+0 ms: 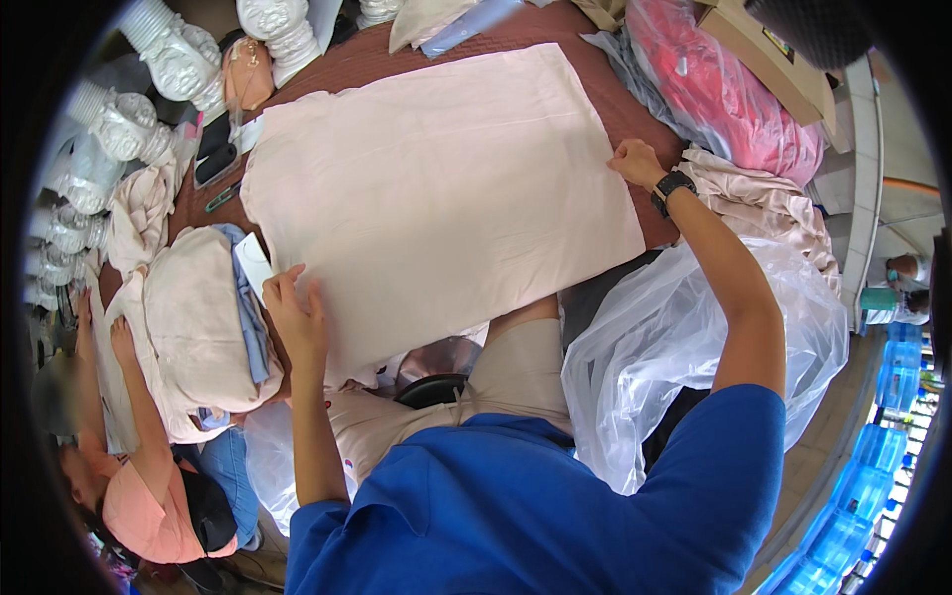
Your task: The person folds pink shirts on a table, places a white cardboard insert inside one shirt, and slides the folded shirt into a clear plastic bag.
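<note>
A large pale beige piece of cloth (436, 198), roughly rectangular, lies spread flat over the brown table cover (337, 67), its near edge hanging toward my lap. At its right edge is my right hand (637, 164), with a dark watch on the wrist and the fingers closed on the cloth's edge. My left hand (296, 309) is over the near left corner, fingers bent but apart, with nothing seen in them. Just left of that hand lie a white card (254, 266) and a stack of folded beige cloth (203, 307) with blue fabric along its side.
Clear plastic sheeting (635, 347) bunches beside my right arm. Pink items in a plastic bag (714, 89) and a cardboard box (773, 59) sit at the far right. White wrapped bundles (174, 55) line the far left. A co-worker in an orange top (149, 506) works at left.
</note>
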Tool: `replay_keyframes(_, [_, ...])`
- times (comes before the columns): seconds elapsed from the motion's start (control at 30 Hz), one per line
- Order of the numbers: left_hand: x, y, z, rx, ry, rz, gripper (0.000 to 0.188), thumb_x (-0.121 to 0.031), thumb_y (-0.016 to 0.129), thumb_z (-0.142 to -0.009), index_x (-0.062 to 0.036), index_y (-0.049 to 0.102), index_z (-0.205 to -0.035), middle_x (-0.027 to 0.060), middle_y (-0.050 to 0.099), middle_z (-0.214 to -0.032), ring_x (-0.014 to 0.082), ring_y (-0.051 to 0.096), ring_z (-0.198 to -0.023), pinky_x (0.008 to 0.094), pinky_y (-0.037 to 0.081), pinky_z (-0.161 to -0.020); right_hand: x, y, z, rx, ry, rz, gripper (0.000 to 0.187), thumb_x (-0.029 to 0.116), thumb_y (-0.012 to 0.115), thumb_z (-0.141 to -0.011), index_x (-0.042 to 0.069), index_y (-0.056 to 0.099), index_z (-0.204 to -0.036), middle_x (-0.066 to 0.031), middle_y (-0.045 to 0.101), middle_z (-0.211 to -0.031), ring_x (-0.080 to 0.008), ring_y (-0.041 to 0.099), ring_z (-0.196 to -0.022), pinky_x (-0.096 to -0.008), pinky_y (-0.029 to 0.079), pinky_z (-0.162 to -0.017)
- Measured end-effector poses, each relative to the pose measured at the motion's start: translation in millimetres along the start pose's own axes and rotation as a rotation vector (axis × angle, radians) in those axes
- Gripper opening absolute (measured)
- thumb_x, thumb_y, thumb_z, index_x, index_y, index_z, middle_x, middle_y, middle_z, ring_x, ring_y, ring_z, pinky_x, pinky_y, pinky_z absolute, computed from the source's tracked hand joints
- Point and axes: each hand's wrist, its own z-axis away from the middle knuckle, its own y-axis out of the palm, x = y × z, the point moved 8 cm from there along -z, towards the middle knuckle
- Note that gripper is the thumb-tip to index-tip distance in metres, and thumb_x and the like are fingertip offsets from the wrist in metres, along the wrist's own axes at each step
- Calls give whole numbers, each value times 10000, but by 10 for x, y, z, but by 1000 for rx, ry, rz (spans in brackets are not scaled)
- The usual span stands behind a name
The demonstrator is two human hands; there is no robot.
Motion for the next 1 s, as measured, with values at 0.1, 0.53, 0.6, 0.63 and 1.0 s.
replay_keyframes(0.1, [208, -140, 283, -124, -60, -151, 268, -132, 701, -848, -49, 609, -1085, 176, 524, -1070, 371, 485, -1038, 432, 392, -908, 80, -5, 28, -79, 38, -125, 209, 205, 705, -789, 48, 568, -791, -96, 645, -755, -154, 632, -667, -324, 508, -591])
replay_keyframes(0.53, [766, -314, 666, -5, -355, 152, 269, -41, 696, -825, 10, 552, -1048, 186, 533, -1000, 326, 560, -878, 392, 473, -739, -377, 107, 315, 204, 210, 232, 745, 481, 777, -755, -104, 580, -1173, -239, 658, -1075, -322, 695, -813, -401, 563, -615])
replay_keyframes(0.6, [819, -333, 886, 182, -476, 102, 258, -101, 715, -849, 15, 555, -1015, 155, 570, -897, 251, 585, -783, 357, 486, -673, -226, 260, 773, 534, 412, 152, 525, 364, 851, -724, 12, 673, -1070, -134, 685, -1001, -213, 640, -728, -374, 551, -629])
replay_keyframes(0.63, [717, -349, 893, 59, -222, 15, 229, -139, 680, -889, 18, 531, -962, 159, 574, -766, 269, 577, -711, 376, 475, -671, -136, 273, 895, 546, 380, 133, 473, 296, 844, -735, 17, 669, -1075, -124, 686, -992, -219, 652, -768, -382, 558, -659])
replay_keyframes(1.0, [563, -509, 1120, -94, -367, 142, 212, -101, 595, -932, 26, 467, -1044, 251, 569, -919, 436, 551, -887, 445, 439, -768, -323, 163, 944, 385, 402, 105, 519, 78, 698, -800, -29, 497, -1267, -205, 624, -1167, -292, 656, -1017, -461, 542, -846])
